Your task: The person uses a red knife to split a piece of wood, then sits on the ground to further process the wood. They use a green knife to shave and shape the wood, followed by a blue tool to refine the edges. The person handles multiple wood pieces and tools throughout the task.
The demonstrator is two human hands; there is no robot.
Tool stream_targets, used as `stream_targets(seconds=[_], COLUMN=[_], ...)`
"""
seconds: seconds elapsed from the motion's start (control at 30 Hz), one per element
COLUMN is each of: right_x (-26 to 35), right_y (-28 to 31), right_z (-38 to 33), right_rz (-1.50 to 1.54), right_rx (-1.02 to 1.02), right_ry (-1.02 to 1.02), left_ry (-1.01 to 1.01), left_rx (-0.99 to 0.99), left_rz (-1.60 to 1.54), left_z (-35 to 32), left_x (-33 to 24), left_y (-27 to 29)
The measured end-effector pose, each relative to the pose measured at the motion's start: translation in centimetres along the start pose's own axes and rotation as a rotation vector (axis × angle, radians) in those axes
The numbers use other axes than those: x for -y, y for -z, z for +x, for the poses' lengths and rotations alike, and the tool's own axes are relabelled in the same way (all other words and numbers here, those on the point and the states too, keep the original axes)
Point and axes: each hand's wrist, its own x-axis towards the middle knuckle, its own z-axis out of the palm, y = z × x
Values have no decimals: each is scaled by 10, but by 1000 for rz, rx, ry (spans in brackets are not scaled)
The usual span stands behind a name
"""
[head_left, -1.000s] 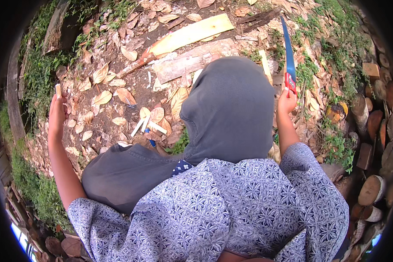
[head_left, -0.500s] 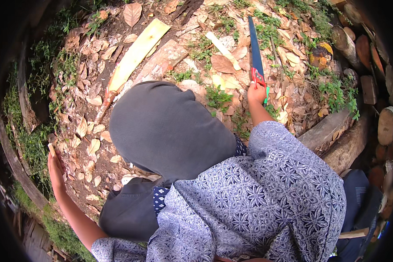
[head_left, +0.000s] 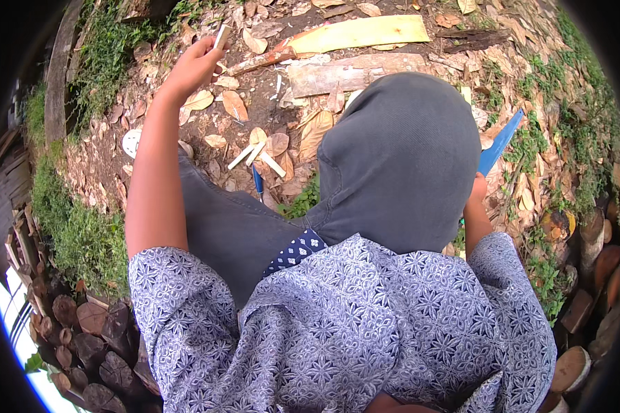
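Two hands grip: left hand [head_left: 194, 65] a pale stick [head_left: 221, 36], right hand [head_left: 477, 187] a blue blade [head_left: 501, 142].

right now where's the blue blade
In the head view the blue blade is on the person's right, held in the right hand beside the raised grey-trousered knee, pointing out over the leaf litter.

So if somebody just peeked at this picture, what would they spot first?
Probably the big grey trouser-clad knee in the middle, above the blue-and-white patterned shirt. Next, the long blue blade sticking up from the right hand at the right. Then the left hand, raised at top left and pinching a small pale wood piece over ground strewn with dry brown leaves.
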Motion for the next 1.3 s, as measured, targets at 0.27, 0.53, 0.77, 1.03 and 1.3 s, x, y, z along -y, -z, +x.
stream_targets(seconds=[0.27, 0.53, 0.77, 1.03, 1.3], right_x=[172, 400, 445, 408, 278], right_y=[34, 49, -5, -8, -61], right_z=[50, -19, -25, 0, 72], right_rz=[800, 684, 739, 471, 170], right_rx=[175, 689, 870, 688, 399], right_ry=[232, 550, 473, 537, 403], left_ry=[-92, -320, -366, -323, -414], left_rx=[-21, 43, 132, 54, -89], left_rz=[539, 1046, 921, 817, 742], left_z=[110, 187, 218, 193, 121], left_x=[77, 86, 109, 90, 125], left_y=[-97, -176, -182, -170, -67])
